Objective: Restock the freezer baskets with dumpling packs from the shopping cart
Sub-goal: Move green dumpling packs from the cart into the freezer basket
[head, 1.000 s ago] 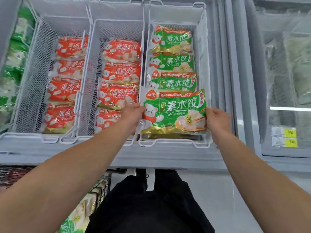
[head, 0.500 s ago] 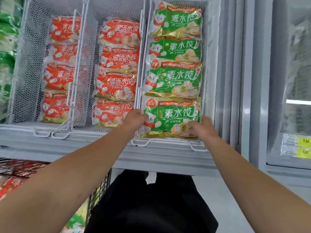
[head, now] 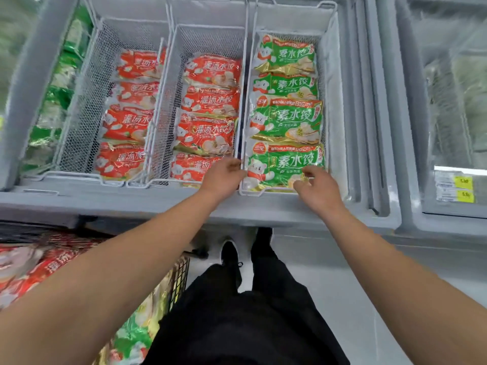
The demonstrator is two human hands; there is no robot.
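Green dumpling pack [head: 286,167] — both hands alongside

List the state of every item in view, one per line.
Nearest green dumpling pack: lying flat at the front of the right white wire basket.
Left hand: curled at the pack's left edge.
Right hand: fingers loosely touching the pack.
Shopping cart: holding packs.

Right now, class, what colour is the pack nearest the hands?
Mainly green, with gold trim: the front pack, head view.
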